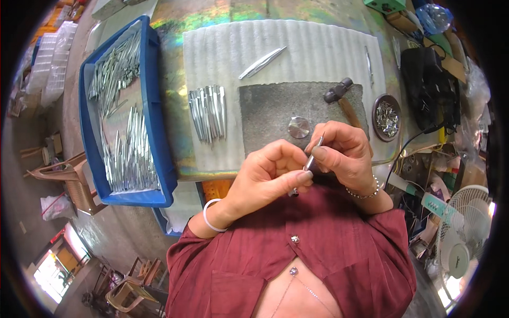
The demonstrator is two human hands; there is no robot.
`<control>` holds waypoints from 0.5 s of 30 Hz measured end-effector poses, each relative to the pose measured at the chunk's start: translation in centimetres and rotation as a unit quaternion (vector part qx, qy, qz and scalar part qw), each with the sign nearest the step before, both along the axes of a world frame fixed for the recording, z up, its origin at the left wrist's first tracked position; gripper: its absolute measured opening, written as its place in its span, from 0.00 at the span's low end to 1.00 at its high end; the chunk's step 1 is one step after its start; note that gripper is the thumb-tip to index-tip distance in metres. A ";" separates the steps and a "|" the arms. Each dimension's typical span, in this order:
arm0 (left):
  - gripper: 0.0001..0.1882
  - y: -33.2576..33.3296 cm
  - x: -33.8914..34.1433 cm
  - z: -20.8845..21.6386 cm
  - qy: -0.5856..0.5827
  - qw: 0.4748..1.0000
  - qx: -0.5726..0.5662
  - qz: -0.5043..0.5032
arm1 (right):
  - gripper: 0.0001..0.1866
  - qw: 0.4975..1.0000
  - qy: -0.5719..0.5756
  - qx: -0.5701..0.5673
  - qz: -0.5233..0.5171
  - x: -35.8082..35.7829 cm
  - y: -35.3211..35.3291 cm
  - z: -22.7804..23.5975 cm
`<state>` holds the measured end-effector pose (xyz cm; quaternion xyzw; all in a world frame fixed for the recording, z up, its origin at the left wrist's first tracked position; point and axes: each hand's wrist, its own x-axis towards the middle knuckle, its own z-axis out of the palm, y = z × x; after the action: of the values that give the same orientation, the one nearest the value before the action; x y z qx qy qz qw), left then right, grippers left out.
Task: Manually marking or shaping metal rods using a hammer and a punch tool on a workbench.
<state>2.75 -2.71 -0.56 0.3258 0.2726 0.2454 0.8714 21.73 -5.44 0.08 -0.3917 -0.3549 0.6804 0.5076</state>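
My left hand (268, 172) and my right hand (343, 151) are close together above the near edge of the bench. Between them they pinch a slender, pointed silver metal piece (311, 161), tilted with its tip up and away from me. Fingers hide part of it, so its exact kind is unclear. Just beyond my hands, a round metal disc (299, 127) rests on a dark grey slab (270, 108). To its right lies a hammer (339, 94) with a wooden handle. A round dish (377, 127) of small shiny metal parts stands beside the slab.
On white foam sheeting (318, 47) lie a row of slender metal pieces (208, 114), a few more (262, 62) farther back and one thin piece (369, 64) at right. A blue tray (164, 159) at left holds many. A fan (458, 238) stands at lower right.
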 end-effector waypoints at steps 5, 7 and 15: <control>0.06 -0.4 -1.0 -0.6 0.005 0.998 0.067 -0.010 | 0.03 0.996 -0.031 -0.078 0.003 -1.2 0.3 0.4; 0.06 -0.3 -1.4 -0.8 0.012 0.997 0.077 -0.029 | 0.03 0.995 -0.015 -0.099 0.019 -1.4 0.5 0.0; 0.05 0.6 -2.0 -1.0 -0.003 0.997 0.064 -0.047 | 0.03 0.992 -0.050 -0.112 0.030 -2.3 1.6 0.7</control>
<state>0.75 -2.14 -1.61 0.3921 0.2379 0.2223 0.8604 19.41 -3.81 0.76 -0.4683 -0.3132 0.7106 0.4216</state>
